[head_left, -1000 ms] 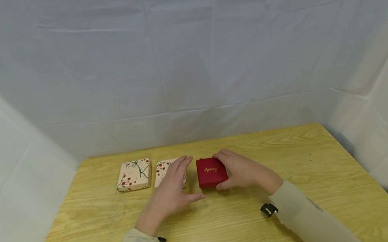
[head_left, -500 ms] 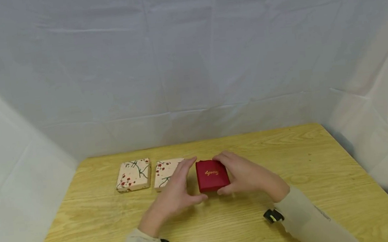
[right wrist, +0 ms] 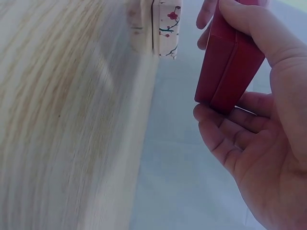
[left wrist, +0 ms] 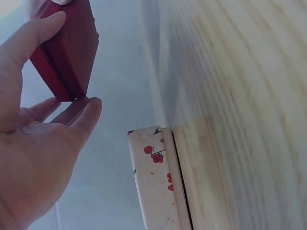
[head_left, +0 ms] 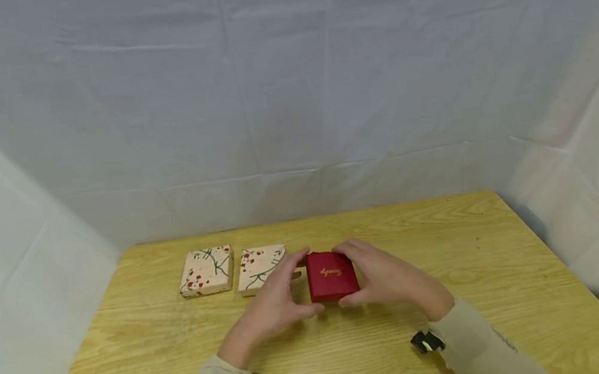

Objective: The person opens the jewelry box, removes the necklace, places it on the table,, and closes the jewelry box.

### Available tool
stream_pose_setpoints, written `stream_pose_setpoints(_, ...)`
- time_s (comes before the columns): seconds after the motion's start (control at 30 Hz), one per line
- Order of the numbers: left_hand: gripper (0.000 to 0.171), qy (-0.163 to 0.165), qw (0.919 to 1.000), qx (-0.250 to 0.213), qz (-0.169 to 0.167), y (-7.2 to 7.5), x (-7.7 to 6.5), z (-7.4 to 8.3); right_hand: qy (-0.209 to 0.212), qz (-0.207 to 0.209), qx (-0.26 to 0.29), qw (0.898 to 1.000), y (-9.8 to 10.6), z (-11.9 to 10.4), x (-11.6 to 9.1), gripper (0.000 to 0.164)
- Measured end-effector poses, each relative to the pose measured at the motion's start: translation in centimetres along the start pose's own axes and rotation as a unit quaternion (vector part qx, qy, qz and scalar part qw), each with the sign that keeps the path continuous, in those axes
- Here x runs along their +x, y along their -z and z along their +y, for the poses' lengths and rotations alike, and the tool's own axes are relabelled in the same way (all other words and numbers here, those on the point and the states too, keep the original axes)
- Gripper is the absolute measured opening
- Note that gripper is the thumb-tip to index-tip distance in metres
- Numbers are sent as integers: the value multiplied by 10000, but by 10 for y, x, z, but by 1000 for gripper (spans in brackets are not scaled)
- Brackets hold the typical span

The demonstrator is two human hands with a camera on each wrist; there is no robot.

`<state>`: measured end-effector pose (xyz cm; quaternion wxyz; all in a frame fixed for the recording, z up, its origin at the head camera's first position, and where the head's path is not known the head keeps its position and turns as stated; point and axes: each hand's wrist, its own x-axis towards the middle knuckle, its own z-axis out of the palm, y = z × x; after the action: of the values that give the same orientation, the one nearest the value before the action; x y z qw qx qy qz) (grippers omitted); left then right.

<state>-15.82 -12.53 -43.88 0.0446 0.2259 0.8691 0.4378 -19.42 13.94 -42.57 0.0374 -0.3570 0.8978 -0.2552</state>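
A small square red box [head_left: 332, 274] with gold lettering on its top is raised off the wooden table, as both wrist views show. My right hand [head_left: 389, 277] grips its right side, thumb at the near edge and fingers at the far edge. At the left side, my left hand [head_left: 273, 303] curves thumb and fingers round the box's corners. In the left wrist view, the thumb overlaps the red box [left wrist: 79, 48] and the fingertips touch its far edge. Beside the left hand lies a cream box [head_left: 258, 266] with a floral branch pattern, partly covered by the fingers.
Another cream floral box [head_left: 207, 271] lies farther left in the same row. The wooden table [head_left: 446, 245] spreads to the right and in front. Pale cloth [head_left: 290, 91] hangs behind the table and at both sides.
The red box has come slightly nearer and to the right with my right hand. My left hand has shifted right and closed in on the box's left side.
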Motion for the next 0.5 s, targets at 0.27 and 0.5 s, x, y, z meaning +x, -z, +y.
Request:
stream_pose_setpoints(0.27, 107, -59, 9999, -107, -40, -3, 0, 0, 15, 4, 154, 9999, -2, -1, -3, 91)
stream_pose_setpoints(0.5, 107, -7, 10000, -84, -53, -5, -1, -1, -25, -21, 257, 9997, -6, 0, -5, 91)
